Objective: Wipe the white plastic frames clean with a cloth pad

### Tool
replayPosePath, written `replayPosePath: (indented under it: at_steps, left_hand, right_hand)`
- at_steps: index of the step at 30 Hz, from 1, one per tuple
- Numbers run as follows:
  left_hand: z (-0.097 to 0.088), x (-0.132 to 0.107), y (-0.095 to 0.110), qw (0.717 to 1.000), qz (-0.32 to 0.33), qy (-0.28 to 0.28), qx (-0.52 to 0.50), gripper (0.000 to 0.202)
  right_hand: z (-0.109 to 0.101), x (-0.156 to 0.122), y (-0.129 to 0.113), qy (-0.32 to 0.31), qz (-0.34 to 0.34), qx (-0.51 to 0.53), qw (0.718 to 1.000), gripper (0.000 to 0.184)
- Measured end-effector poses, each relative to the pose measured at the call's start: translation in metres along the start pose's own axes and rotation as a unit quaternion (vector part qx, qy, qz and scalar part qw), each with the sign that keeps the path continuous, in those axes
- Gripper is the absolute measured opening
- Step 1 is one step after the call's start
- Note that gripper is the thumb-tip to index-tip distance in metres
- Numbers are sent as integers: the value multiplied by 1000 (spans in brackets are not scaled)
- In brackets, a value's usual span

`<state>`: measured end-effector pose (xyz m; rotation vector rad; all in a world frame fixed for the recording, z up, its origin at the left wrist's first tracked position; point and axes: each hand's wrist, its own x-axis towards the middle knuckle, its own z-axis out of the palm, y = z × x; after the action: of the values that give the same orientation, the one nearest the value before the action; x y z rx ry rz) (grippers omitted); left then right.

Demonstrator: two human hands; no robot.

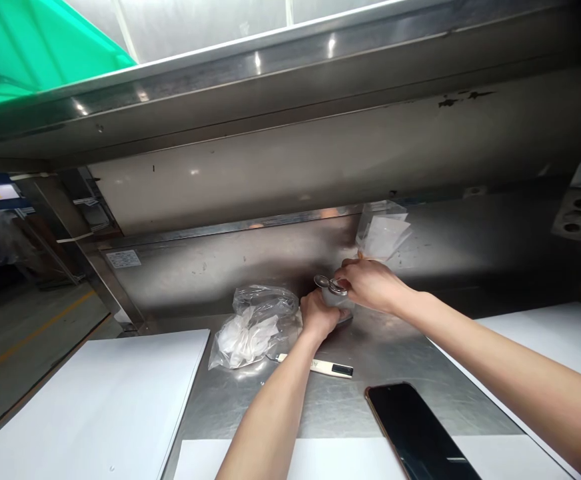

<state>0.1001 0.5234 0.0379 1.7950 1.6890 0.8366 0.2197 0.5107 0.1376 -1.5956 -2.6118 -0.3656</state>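
My left hand point(316, 316) is closed round the lower part of a small metal container point(334, 293) that stands at the back of the steel worktop point(290, 393). From the right, my right hand point(369, 283) grips its round metal lid, fingers curled over the top. A clear plastic bag point(383, 231) sticks up just behind my right hand; whether the fingers hold it I cannot tell.
A crumpled clear bag point(256, 327) with white stuff inside lies left of my left hand. A white pen-like tool point(326, 367) and a dark phone point(416, 430) lie nearer me. White sheets point(95, 407) cover the worktop left and right. A steel hood hangs overhead.
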Motion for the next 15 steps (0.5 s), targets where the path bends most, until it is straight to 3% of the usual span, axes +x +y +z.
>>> replayPosePath:
  at_steps: [8, 15]
  left_hand:
    - [5, -5, -9, 999, 33, 6, -13, 39]
    - [5, 0, -9, 1000, 5, -14, -18, 34]
  right_hand:
    - [0, -4, -3, 13, 19, 8, 1000, 16]
    - [2, -1, 5, -4, 13, 5, 1000, 11]
